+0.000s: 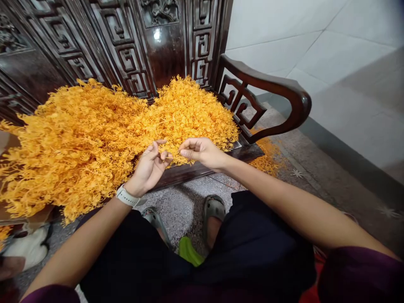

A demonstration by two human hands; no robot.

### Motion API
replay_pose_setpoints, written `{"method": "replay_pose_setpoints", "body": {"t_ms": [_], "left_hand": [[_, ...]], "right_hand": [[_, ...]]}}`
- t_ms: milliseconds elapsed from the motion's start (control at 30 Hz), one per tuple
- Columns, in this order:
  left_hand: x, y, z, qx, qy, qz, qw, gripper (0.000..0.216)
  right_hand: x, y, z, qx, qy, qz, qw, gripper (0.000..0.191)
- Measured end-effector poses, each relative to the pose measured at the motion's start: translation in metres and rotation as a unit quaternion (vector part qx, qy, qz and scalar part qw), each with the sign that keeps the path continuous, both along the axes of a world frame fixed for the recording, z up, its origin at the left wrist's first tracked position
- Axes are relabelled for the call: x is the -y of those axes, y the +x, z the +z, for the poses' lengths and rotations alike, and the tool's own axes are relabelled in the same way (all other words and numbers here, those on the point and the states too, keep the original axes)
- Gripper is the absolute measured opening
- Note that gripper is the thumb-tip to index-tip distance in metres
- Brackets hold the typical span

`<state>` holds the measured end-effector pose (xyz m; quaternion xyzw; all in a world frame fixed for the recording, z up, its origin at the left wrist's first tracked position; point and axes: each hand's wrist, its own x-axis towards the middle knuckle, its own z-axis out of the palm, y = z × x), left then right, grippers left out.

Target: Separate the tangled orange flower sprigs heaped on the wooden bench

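My left hand, with a pale watch strap at its wrist, is half curled over the front of the yellow pile. A thin yellow plastic-looking sprig sticks out from its fingers towards the other hand. Thumb and forefinger of my right hand are pinched together just to the right; whatever sits between those fingertips is too small to make out. Behind both hands lies a big heap of yellow-orange artificial flower sprigs, spreading into a larger mound on the left.
The heap rests on a dark carved wooden bench with a curved armrest. More orange sprigs lie on the floor beyond it. Below are my clogs and a green object. Another person's shoe shows at lower left.
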<state>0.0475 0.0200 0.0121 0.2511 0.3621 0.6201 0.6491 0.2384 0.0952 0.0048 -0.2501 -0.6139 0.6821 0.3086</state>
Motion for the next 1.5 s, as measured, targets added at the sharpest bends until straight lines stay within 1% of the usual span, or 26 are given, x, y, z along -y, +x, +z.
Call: {"method": "replay_pose_setpoints", "body": {"t_ms": [67, 167, 233, 267, 300, 367, 400, 467, 500, 533, 567, 600, 667, 700, 733, 800, 833, 867, 900, 933, 1000, 1067, 1133, 1300, 1400, 1500], "left_hand": [[0.007, 0.001, 0.003, -0.008, 0.000, -0.011, 1.000, 0.022], [0.022, -0.004, 0.011, -0.021, -0.011, -0.029, 0.999, 0.024], [0.030, -0.013, 0.015, -0.031, -0.018, -0.024, 0.999, 0.023], [0.032, -0.019, 0.016, -0.039, -0.019, -0.018, 0.999, 0.023], [0.033, -0.026, 0.015, -0.049, -0.021, -0.013, 0.998, 0.024], [0.031, -0.039, 0.013, -0.066, -0.028, -0.003, 0.997, 0.027], [0.029, -0.045, 0.011, -0.073, -0.031, 0.004, 0.997, 0.028], [0.023, -0.053, 0.009, -0.077, -0.035, 0.022, 0.996, 0.027], [0.020, -0.056, 0.008, -0.076, -0.036, 0.030, 0.996, 0.026], [0.018, -0.057, 0.008, -0.074, -0.037, 0.034, 0.996, 0.025], [0.016, -0.057, 0.008, -0.072, -0.037, 0.035, 0.996, 0.023], [0.014, -0.057, 0.008, -0.070, -0.037, 0.034, 0.996, 0.022], [0.012, -0.054, 0.008, -0.066, -0.040, 0.028, 0.997, 0.021], [0.012, -0.051, 0.007, -0.065, -0.042, 0.024, 0.997, 0.022], [0.011, -0.048, 0.006, -0.066, -0.045, 0.020, 0.997, 0.022], [0.009, -0.042, 0.001, -0.072, -0.051, 0.009, 0.996, 0.024], [0.008, -0.038, -0.002, -0.074, -0.051, 0.003, 0.996, 0.025], [0.008, -0.034, -0.006, -0.074, -0.050, 0.001, 0.996, 0.026], [0.007, -0.029, -0.009, -0.072, -0.048, -0.002, 0.996, 0.028], [0.007, -0.025, -0.013, -0.071, -0.047, -0.006, 0.996, 0.030], [0.008, -0.015, -0.019, -0.071, -0.047, -0.017, 0.996, 0.034], [0.011, -0.005, -0.023, -0.075, -0.050, -0.031, 0.995, 0.036], [0.015, 0.004, -0.024, -0.082, -0.051, -0.045, 0.994, 0.037], [0.020, 0.014, -0.028, -0.178, -0.017, -0.045, 0.983, 0.039], [0.019, 0.009, -0.030, -0.302, 0.016, -0.041, 0.952, 0.049], [0.020, 0.002, -0.028, -0.381, 0.045, -0.049, 0.922, 0.054]], "right_hand": [[-0.018, 0.009, -0.003, -0.020, -0.006, -0.029, 0.999, 0.025], [-0.061, 0.037, -0.009, -0.055, -0.015, -0.186, 0.981, 0.019], [-0.081, 0.061, -0.010, -0.029, 0.002, -0.275, 0.961, 0.018], [-0.085, 0.071, -0.009, 0.007, 0.024, -0.269, 0.963, 0.017], [-0.082, 0.078, -0.007, 0.059, 0.054, -0.214, 0.974, 0.015], [-0.061, 0.080, -0.001, 0.170, 0.119, 0.015, 0.978, 0.012], [-0.045, 0.076, 0.002, 0.211, 0.139, 0.153, 0.955, 0.012], [-0.016, 0.063, 0.010, 0.234, 0.148, 0.401, 0.874, 0.019], [-0.007, 0.057, 0.015, 0.217, 0.149, 0.477, 0.839, 0.020], [-0.003, 0.053, 0.021, 0.192, 0.161, 0.487, 0.837, 0.019], [-0.006, 0.051, 0.026, 0.168, 0.185, 0.436, 0.865, 0.020], [-0.015, 0.050, 0.032, 0.147, 0.218, 0.333, 0.905, 0.023], [-0.044, 0.055, 0.040, 0.114, 0.224, 0.050, 0.967, 0.032], [-0.060, 0.058, 0.042, 0.095, 0.176, -0.067, 0.977, 0.037], [-0.073, 0.061, 0.041, 0.071, 0.100, -0.141, 0.982, 0.040], [-0.086, 0.061, 0.035, 0.017, -0.086, -0.192, 0.977, 0.041], [-0.085, 0.058, 0.029, 0.002, -0.158, -0.184, 0.970, 0.040], [-0.080, 0.053, 0.024, 0.002, -0.194, -0.157, 0.968, 0.036], [-0.071, 0.046, 0.018, 0.015, -0.194, -0.121, 0.973, 0.031], [-0.060, 0.038, 0.014, 0.035, -0.163, -0.080, 0.983, 0.026], [-0.038, 0.021, 0.009, 0.065, -0.043, 0.006, 0.997, 0.022], [-0.020, 0.007, 0.007, 0.069, 0.069, 0.089, 0.991, 0.026], [-0.007, -0.002, 0.004, 0.075, 0.144, 0.141, 0.977, 0.032], [0.007, -0.010, -0.010, 0.115, 0.241, 0.117, 0.957, 0.025], [0.011, -0.013, -0.012, 0.117, 0.298, 0.096, 0.943, 0.019], [0.007, -0.011, -0.008, 0.122, 0.363, 0.127, 0.915, 0.013]]}}
